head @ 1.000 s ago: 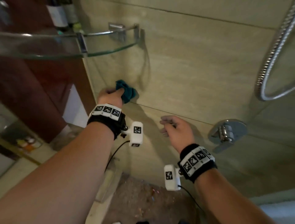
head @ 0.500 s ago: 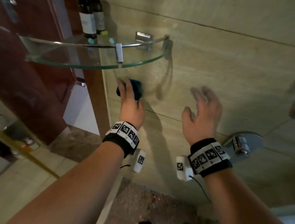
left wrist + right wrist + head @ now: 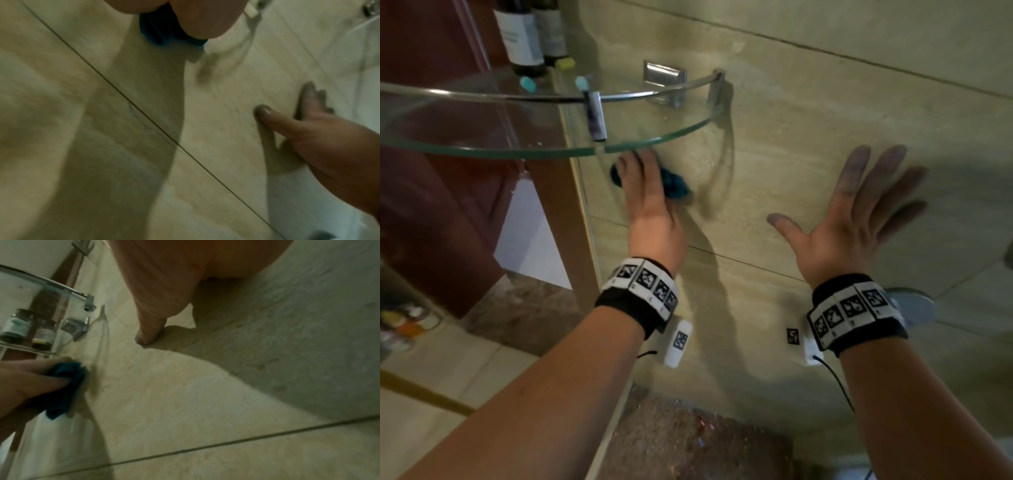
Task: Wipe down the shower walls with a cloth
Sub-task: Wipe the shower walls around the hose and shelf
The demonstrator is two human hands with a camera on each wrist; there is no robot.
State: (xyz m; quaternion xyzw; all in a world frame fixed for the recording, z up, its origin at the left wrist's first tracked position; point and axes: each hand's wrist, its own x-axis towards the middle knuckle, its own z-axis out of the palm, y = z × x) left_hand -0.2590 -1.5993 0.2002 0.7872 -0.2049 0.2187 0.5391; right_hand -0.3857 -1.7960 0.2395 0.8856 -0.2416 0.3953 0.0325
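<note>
The wall [image 3: 808,113] of large beige tiles fills most of every view, with dark grout lines crossing it; a brown speckled floor [image 3: 688,442] shows at the bottom of the head view. A glass shelf [image 3: 551,147] with a metal rail juts from the corner at upper left, its left end cut off by the frame. Two bottles [image 3: 522,37] stand on it, tops out of frame, labels too blurred to read. The right hand [image 3: 849,226] is spread flat against the wall, fingers straight and apart, holding nothing. The left hand [image 3: 650,205] presses the cloth [image 3: 674,183] to the wall just under the shelf edge, fingers extended over it. The teal cloth is bunched and mostly hidden beneath the hand, sticking out either side, so its long axis runs roughly across the fingers.
</note>
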